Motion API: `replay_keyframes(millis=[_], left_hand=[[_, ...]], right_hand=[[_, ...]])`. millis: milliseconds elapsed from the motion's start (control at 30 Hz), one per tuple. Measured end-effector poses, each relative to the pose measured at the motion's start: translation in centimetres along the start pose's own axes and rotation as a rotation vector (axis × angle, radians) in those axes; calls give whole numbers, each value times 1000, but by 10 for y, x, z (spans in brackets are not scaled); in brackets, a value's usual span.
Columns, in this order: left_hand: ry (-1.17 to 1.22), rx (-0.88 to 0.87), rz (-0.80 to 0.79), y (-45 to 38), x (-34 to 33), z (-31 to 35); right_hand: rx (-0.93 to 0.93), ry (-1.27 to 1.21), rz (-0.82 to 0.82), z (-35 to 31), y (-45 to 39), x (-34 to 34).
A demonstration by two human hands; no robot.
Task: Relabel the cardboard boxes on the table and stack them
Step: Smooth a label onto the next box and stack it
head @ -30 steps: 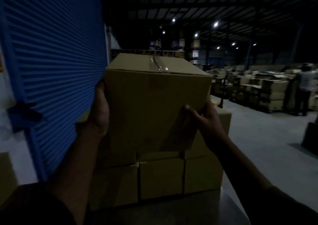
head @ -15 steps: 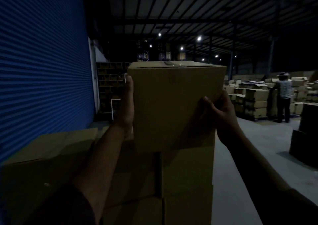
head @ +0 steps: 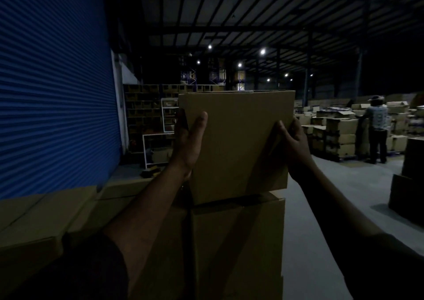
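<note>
I hold a plain brown cardboard box (head: 238, 139) at chest height in the centre of the view. My left hand (head: 187, 142) grips its left side, thumb across the front face. My right hand (head: 292, 149) clasps its right edge. The box's bottom sits on or just above the top of a stack of cardboard boxes (head: 238, 242) below it; I cannot tell if it touches. No label shows on the faces I see.
More stacked boxes (head: 52, 217) spread low to the left, beside a blue roller shutter (head: 52, 88). A person (head: 376, 132) stands at box piles at the right. Dark boxes (head: 410, 185) sit at the far right on the grey floor (head: 332, 189).
The view has risen and the box now hangs over the top of the right-hand stack. My left thumb has come round onto the front face.
</note>
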State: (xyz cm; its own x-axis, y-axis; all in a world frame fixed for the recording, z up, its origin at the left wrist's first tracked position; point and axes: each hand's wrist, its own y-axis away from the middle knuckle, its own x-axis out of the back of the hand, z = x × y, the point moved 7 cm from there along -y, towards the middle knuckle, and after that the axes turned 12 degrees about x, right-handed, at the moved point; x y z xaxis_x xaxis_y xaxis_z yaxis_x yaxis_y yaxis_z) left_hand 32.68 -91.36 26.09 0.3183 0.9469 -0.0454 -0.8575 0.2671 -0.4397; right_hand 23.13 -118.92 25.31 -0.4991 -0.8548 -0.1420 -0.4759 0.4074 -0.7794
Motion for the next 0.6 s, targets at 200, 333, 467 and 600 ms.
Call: replay_keyframes(millis=[200, 333, 467, 600], left_hand=[[11, -14, 58, -7, -5, -25], [16, -33, 85, -3, -2, -30], [-8, -50, 127, 6, 2, -34], [-11, -20, 138, 17, 5, -43]], right_hand=[[-31, 48, 6, 44, 7, 1], [-8, 99, 58, 46, 12, 1], [20, 230, 124, 47, 22, 2], [38, 301, 153, 47, 39, 3]])
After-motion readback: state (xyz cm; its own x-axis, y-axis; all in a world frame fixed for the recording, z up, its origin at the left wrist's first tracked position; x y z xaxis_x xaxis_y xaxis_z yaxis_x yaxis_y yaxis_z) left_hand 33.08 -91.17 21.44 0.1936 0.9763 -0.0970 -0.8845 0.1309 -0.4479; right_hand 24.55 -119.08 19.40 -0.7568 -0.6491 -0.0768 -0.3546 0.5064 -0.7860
